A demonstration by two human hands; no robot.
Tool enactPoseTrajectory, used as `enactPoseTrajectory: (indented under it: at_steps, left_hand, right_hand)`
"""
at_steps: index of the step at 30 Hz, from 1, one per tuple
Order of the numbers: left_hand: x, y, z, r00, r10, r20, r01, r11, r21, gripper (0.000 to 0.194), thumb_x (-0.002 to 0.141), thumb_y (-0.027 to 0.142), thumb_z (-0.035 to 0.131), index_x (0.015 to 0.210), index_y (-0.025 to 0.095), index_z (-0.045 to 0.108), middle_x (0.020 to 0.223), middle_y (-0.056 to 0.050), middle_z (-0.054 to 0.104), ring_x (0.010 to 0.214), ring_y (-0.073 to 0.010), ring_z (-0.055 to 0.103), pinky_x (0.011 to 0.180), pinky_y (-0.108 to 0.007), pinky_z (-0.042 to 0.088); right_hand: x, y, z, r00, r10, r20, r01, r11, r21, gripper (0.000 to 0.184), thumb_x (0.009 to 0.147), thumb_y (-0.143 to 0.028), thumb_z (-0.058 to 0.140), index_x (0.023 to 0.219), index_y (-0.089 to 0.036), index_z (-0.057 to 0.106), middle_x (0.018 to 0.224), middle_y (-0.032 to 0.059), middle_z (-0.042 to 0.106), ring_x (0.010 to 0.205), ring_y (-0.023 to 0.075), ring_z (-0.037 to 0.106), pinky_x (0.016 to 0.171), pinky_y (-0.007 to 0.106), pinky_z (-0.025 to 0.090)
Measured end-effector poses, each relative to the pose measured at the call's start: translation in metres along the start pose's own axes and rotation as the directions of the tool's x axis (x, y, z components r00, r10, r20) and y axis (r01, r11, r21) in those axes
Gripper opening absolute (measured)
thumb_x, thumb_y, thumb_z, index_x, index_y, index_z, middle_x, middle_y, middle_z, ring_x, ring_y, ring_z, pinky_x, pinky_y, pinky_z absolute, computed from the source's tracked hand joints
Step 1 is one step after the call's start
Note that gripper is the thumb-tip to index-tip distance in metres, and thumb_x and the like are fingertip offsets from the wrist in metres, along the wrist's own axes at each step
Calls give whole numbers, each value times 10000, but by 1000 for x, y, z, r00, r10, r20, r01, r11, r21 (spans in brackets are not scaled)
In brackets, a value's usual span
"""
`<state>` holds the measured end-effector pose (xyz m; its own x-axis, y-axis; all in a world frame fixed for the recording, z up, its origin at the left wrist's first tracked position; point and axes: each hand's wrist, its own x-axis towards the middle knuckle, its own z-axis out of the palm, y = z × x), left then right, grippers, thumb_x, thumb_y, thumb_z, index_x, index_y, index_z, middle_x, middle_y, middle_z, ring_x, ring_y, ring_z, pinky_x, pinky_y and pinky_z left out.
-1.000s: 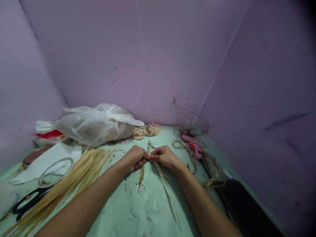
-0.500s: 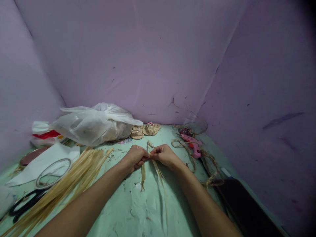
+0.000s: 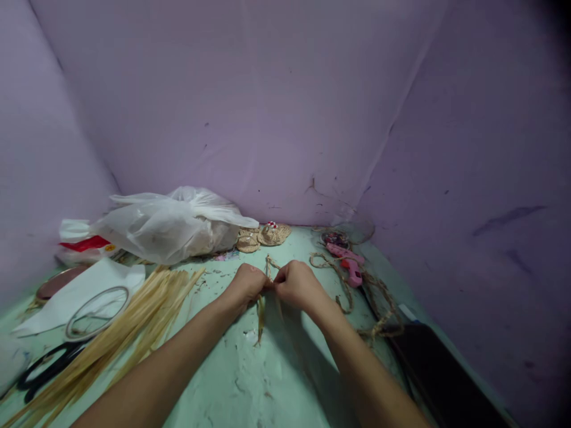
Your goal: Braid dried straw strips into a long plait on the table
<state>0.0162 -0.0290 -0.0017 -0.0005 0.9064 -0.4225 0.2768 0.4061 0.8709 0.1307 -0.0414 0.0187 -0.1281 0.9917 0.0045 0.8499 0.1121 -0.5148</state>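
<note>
My left hand and my right hand meet over the middle of the table, fingertips almost touching. Both are closed in a pinch on a thin braid of straw-coloured fibre, whose finished end loops up beyond the fingers. Loose fibre strands hang down below my left hand. Strands under my right hand are faint and smeared by motion. The exact crossing of the strands is hidden behind my fingers.
To the left lie a bundle of long dry fibre strips, black-handled scissors, a wire ring and white paper. A plastic bag and small woven hats sit behind. At right are a pink glue gun, rope and a black flat object.
My right hand has rolled over with its knuckles now uppermost, and the strands beneath it have shifted. My left hand has turned slightly, staying at the braid.
</note>
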Motion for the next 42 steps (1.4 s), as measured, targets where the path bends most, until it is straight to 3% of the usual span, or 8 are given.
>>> enactPoseTrajectory:
  at_steps: [10, 14, 17, 20, 24, 28, 33, 42]
  left_hand:
    - [5, -4, -14, 994, 18, 107, -9, 997, -81, 150, 485, 109, 433, 412, 169, 316, 308, 73, 238, 269, -25, 173, 325, -192, 76]
    - [8, -3, -18, 985, 40, 168, -24, 995, -94, 51, 490, 113, 480, 482, 143, 441, 314, 81, 263, 277, -19, 158, 339, -188, 46]
    - [10, -2, -20, 976, 27, 218, -7, 996, -92, 43, 515, 150, 512, 553, 132, 503, 321, 90, 257, 279, -20, 148, 341, -192, 40]
    - [12, -4, -22, 969, 34, 244, -15, 997, -80, 49, 521, 163, 516, 553, 137, 490, 331, 91, 253, 283, -20, 147, 346, -195, 34]
    - [12, -7, -24, 964, 62, 259, -53, 998, -42, 45, 526, 172, 490, 510, 146, 457, 332, 83, 256, 287, -23, 142, 349, -199, 33]
    - [11, -7, -26, 950, 87, 301, -103, 994, 38, 48, 522, 174, 484, 522, 132, 507, 336, 77, 273, 291, -29, 163, 344, -196, 64]
    - [13, -9, -20, 968, 159, 196, -195, 964, 179, 50, 500, 111, 470, 502, 123, 519, 344, 62, 308, 320, -44, 226, 354, -197, 145]
    - [-8, 8, -27, 950, 311, 28, -235, 653, 720, 116, 550, 213, 530, 553, 134, 616, 515, -40, 548, 538, -149, 519, 479, -222, 325]
  right_hand:
    - [-15, -28, 15, 989, -138, 62, 150, 945, -291, 197, 606, -153, 554, 746, -150, 693, 722, 147, 658, 648, 215, 580, 541, 263, 338]
    - [-6, -10, -5, 992, -125, 1, 124, 991, -58, 176, 649, -310, 568, 634, -167, 670, 596, 77, 634, 561, 153, 545, 498, 232, 315]
    - [6, 6, -14, 975, 115, -190, -60, 961, 270, 255, 731, -329, 476, 697, -141, 645, 637, 68, 633, 571, 133, 544, 504, 212, 350]
    - [12, 8, -4, 955, 281, 92, -277, 743, 609, 159, 709, -223, 489, 659, -111, 589, 587, 58, 602, 517, 113, 533, 499, 201, 392]
    - [11, -2, 18, 900, 189, 393, -430, 537, 726, 105, 673, -146, 485, 602, -108, 553, 465, 15, 522, 388, 73, 434, 411, 182, 356]
    - [13, 3, 28, 919, 215, 330, -389, 624, 678, 93, 598, -115, 507, 514, -100, 544, 406, -16, 466, 309, 20, 250, 320, 170, 146]
    - [17, 14, 39, 948, 223, 228, -317, 719, 619, 97, 550, -126, 514, 454, -119, 524, 330, -61, 349, 306, 24, 222, 339, 195, 111]
    - [15, 11, 44, 938, 263, 227, -346, 643, 683, 71, 531, -128, 501, 461, -129, 510, 311, -71, 317, 298, 35, 219, 337, 201, 118]
